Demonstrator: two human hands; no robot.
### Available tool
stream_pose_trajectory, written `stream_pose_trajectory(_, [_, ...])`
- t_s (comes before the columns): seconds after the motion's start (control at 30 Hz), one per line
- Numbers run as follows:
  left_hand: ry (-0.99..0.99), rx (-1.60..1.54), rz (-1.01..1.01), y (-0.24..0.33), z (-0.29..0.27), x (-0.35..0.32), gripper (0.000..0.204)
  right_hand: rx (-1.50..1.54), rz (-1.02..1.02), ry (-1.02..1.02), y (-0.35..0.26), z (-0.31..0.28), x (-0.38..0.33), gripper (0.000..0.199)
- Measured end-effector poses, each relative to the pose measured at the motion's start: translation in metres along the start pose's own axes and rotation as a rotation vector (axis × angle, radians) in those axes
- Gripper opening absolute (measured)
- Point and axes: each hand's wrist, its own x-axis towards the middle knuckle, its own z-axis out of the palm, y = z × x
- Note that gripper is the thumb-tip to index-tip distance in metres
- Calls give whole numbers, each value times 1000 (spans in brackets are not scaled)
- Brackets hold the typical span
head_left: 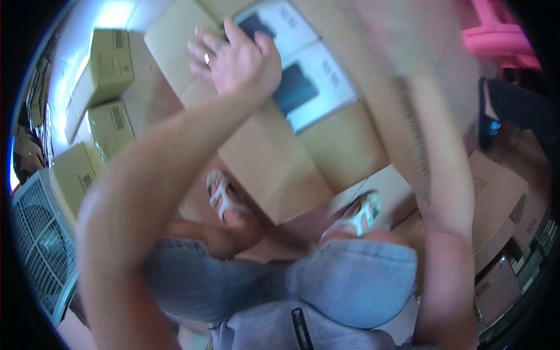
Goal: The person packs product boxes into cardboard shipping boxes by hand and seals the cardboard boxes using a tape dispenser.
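While holding left hand (248, 65) over open carton (344, 140), fingers (235, 34) apart, beside white boxes (329, 96), with right hand (403, 38) blurred, finger state not discernible.

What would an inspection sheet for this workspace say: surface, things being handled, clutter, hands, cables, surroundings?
Surface: pale floor; no table seen.
Things in hand: open cardboard box, with two white packages side by side in it, each with a dark panel.
Clutter: yellowish cartons at left; brown cardboard at right.
Hands: left hand spread at the packages' left edge, contact unclear; right hand blurred beyond the box's right side, grip unclear.
Cables: nothing seen.
Surroundings: fan with a pale grille at left; pink plastic item at upper right; another person's dark-clad leg at right.
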Motion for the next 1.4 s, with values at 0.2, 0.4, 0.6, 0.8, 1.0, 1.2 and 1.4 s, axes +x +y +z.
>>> stream_pose_trajectory(0.2, [-243,-354,557,-161,-62,51,62,-846,-228,165,-29,123,8,54])
stream_pose_trajectory(0.4, [65,90,668,-113,-22,98,69,-762,192,-76,-51,88,21,74])
stream_pose_trajectory(0.6, [145,84,663,-146,-22,131,80,-834,213,-281,-87,111,44,93])
stream_pose_trajectory(0.8, [165,43,530,-167,-39,129,79,-741,218,-461,-101,115,67,94])
stream_pose_trajectory(1.0, [134,-419,557,-221,-62,109,68,564,94,37,-5,-48,109,66])
stream_pose_trajectory(1.2, [-112,-2180,206,-251,-2,85,57,734,76,-99,13,203,141,63])
stream_pose_trajectory(1.4, [-350,-2533,-373,-279,40,-38,53,946,430,-158,63,150,9,60])
